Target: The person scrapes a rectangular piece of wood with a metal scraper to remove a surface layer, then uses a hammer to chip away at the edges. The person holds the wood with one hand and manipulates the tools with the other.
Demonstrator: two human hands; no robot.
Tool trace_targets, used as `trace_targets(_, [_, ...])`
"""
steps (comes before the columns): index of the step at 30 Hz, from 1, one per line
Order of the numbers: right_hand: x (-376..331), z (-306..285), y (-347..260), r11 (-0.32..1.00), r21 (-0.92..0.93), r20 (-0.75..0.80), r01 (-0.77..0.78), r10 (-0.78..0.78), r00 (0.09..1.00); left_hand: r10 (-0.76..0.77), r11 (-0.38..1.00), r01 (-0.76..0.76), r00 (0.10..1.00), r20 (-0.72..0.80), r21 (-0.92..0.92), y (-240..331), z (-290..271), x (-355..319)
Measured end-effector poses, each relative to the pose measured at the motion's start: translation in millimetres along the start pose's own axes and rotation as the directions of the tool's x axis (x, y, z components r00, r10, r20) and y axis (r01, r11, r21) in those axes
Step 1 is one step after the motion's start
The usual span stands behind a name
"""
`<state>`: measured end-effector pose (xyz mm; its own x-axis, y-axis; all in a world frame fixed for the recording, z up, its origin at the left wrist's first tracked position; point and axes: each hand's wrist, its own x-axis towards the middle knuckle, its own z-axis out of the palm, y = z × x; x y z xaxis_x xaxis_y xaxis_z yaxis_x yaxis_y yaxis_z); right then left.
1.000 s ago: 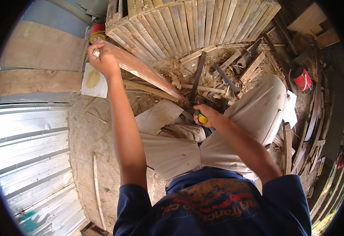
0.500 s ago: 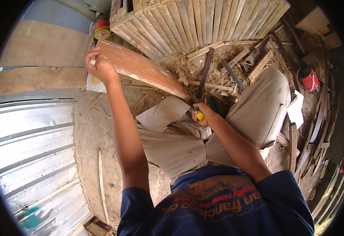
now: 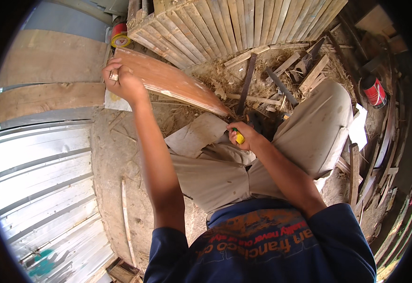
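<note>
My left hand (image 3: 123,82) was closed around the upper end of a long, reddish-brown curved wooden slat (image 3: 168,82), which had swung higher and further left than a second before, its lower tip now resting near my knee among the straw. My right hand (image 3: 244,137) was closed on a yellow-handled tool (image 3: 238,137); its working end was hidden. The slat therefore appeared repositioned for work at its lower end. A red-and-yellow round tin (image 3: 119,34) stood above the left hand beside the slatted wooden panel (image 3: 234,21). A red cylindrical can (image 3: 374,91) lay at far right.
</note>
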<state>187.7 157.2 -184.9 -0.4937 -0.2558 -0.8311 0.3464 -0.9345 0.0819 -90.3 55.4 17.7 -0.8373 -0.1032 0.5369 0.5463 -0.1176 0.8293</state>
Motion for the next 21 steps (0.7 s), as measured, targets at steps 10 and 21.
trace_targets(10, [-7.0,1.5,12.6,0.965,-0.221,-0.016,0.141,-0.148,0.989,0.014,0.999,-0.014,1.000,-0.005,0.032,-0.7,7.5,5.1])
trace_targets(21, [-12.9,11.2,11.5,0.959,-0.191,0.040,0.208,-0.204,0.978,0.000,0.999,0.000,1.000,-0.014,0.051,-15.4,8.1,29.8])
